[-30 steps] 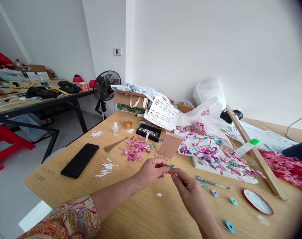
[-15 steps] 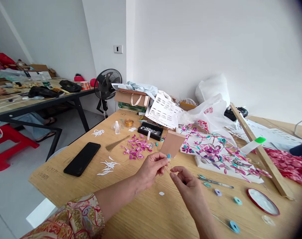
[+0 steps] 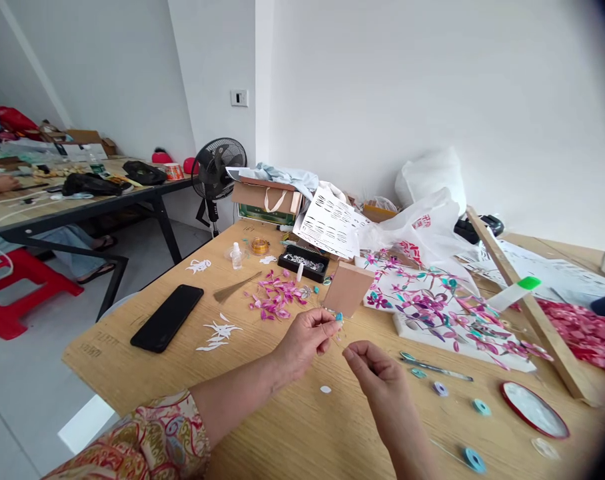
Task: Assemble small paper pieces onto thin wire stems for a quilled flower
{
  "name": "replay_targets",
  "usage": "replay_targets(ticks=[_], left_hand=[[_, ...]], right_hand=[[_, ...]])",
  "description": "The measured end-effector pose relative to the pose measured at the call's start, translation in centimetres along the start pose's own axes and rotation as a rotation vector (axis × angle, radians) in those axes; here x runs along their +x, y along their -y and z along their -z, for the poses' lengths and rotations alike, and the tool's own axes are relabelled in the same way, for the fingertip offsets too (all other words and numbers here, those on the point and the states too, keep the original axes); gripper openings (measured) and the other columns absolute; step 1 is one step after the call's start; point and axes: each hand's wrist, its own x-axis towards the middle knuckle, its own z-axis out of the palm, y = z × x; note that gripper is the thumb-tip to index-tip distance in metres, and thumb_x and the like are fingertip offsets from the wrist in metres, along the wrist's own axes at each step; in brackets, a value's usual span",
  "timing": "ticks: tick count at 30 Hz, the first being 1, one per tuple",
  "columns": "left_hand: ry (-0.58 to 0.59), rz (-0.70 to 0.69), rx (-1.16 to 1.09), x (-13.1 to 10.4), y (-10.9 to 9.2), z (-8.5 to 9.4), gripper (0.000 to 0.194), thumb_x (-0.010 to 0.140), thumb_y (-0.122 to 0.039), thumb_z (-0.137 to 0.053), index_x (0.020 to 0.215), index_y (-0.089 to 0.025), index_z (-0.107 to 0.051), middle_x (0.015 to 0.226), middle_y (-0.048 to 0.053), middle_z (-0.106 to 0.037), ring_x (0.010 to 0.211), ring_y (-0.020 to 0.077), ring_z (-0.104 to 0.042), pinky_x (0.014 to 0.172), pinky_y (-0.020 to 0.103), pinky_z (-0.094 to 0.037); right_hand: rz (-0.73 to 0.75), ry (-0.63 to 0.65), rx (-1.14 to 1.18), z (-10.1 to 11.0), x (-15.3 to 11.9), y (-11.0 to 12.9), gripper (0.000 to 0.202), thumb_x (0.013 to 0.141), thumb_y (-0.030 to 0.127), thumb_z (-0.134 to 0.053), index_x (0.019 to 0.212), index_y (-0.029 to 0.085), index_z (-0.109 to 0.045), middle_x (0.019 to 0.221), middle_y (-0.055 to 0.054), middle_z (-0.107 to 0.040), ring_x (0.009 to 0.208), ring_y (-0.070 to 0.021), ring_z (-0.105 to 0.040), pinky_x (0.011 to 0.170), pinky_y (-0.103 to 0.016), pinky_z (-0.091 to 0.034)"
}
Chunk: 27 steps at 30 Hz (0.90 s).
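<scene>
My left hand (image 3: 305,339) pinches a small blue piece (image 3: 339,317) between thumb and fingertips, with thin wire-like ends hanging under it. To its right, my right hand (image 3: 377,370) is closed, thumb against forefinger; anything between those fingertips is too fine to make out. A white oval piece (image 3: 325,389) lies on the table below the hands. Behind them a brown board (image 3: 349,289) leans upright. Pink petals (image 3: 277,295) are scattered left of the board, and white slivers (image 3: 218,335) lie nearer the phone.
A black phone (image 3: 167,318) lies at the left. Thread spools (image 3: 474,460), a pen (image 3: 437,367) and a red-rimmed dish (image 3: 534,409) are at the right. Beyond are pink flower sprays (image 3: 427,300), a wooden bar (image 3: 532,310) and a black tray (image 3: 302,264). Another person's hand (image 3: 0,187) shows far left.
My right hand has moved slightly down and away from my left hand, widening the gap between them. The whole view has shifted a little. My left hand still pinches the blue piece.
</scene>
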Motion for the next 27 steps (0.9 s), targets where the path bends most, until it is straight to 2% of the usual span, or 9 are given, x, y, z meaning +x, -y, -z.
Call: replay_targets(ticks=[5,8,11,13,15,18,20,24,27], left_hand=[[0.038,-0.009,-0.014,0.0,-0.1,-0.1,0.021,0.069,-0.032,-0.059,0.066,-0.014,-0.049,0.045,-0.007,-0.038,0.038,0.0026,-0.032,0.038,0.017,-0.020],[0.054,0.063,-0.150,-0.1,-0.1,-0.2,0.023,0.066,-0.032,-0.062,0.067,-0.014,-0.047,0.046,-0.007,-0.039,0.038,0.0017,-0.031,0.039,0.017,-0.018],[0.063,0.119,-0.296,-0.2,-0.1,-0.4,0.028,0.062,-0.032,-0.067,0.065,-0.014,-0.045,0.052,-0.006,-0.041,0.039,0.0009,-0.032,0.039,0.017,-0.018],[0.046,0.128,-0.375,-0.2,0.0,-0.4,0.029,0.061,-0.031,-0.068,0.066,-0.014,-0.044,0.056,-0.006,-0.042,0.041,0.0005,-0.033,0.040,0.016,-0.019],[0.007,0.108,-0.413,-0.1,0.2,-0.5,0.028,0.062,-0.031,-0.067,0.068,-0.014,-0.045,0.058,-0.005,-0.042,0.042,0.0005,-0.034,0.041,0.015,-0.020],[-0.052,0.042,-0.365,0.2,0.8,-0.6,0.025,0.066,-0.032,-0.064,0.070,-0.014,-0.046,0.054,-0.006,-0.040,0.043,0.0012,-0.033,0.041,0.015,-0.022],[-0.098,-0.012,-0.279,0.4,1.1,-0.7,0.024,0.068,-0.033,-0.061,0.070,-0.014,-0.046,0.049,-0.007,-0.038,0.042,0.0019,-0.032,0.041,0.015,-0.023],[-0.176,-0.101,-0.106,0.9,1.5,-0.8,0.026,0.070,-0.038,-0.057,0.068,-0.016,-0.044,0.046,-0.008,-0.038,0.038,0.0017,-0.029,0.039,0.016,-0.021],[-0.123,-0.139,-0.046,1.2,1.7,-0.7,0.027,0.071,-0.040,-0.055,0.069,-0.016,-0.044,0.056,-0.006,-0.048,0.035,0.0003,-0.026,0.036,0.017,-0.018]], right_hand=[[-0.080,0.077,0.261,0.7,-0.4,-0.2,0.028,0.070,0.044,-0.056,0.067,0.017,-0.051,0.046,0.010,-0.022,0.041,-0.0055,-0.015,0.039,-0.020,-0.011],[-0.073,0.121,0.405,0.9,-0.2,-0.6,0.027,0.074,0.044,-0.053,0.076,0.016,-0.052,0.046,0.010,-0.019,0.041,-0.0055,-0.014,0.039,-0.019,-0.011],[-0.060,0.084,0.427,0.6,0.2,-1.1,0.025,0.074,0.042,-0.053,0.080,0.018,-0.050,0.048,0.010,-0.021,0.040,-0.0054,-0.017,0.038,-0.018,-0.014],[-0.022,0.040,0.297,0.3,0.4,-1.6,0.023,0.073,0.041,-0.053,0.074,0.019,-0.047,0.048,0.010,-0.026,0.040,-0.0058,-0.023,0.038,-0.017,-0.018],[0.072,-0.012,0.059,-0.2,0.4,-1.9,0.023,0.073,0.041,-0.050,0.066,0.020,-0.044,0.048,0.008,-0.032,0.040,-0.0073,-0.031,0.039,-0.018,-0.023],[0.267,-0.088,-0.326,-1.0,-0.2,-1.9,0.022,0.077,0.037,-0.043,0.064,0.020,-0.047,0.047,0.005,-0.043,0.042,-0.0104,-0.042,0.043,-0.020,-0.030],[0.365,-0.098,-0.494,-1.6,-0.6,-1.7,0.021,0.080,0.033,-0.039,0.066,0.019,-0.049,0.049,0.003,-0.049,0.043,-0.0115,-0.047,0.044,-0.020,-0.032],[0.456,-0.067,-0.633,-2.1,-1.0,-1.6,0.024,0.083,0.027,-0.033,0.066,0.020,-0.047,0.048,0.002,-0.051,0.042,-0.0111,-0.049,0.043,-0.019,-0.031],[0.452,-0.062,-0.725,-2.0,-0.8,-2.1,0.025,0.083,0.026,-0.031,0.065,0.020,-0.046,0.048,0.002,-0.051,0.043,-0.0120,-0.050,0.043,-0.020,-0.030]])
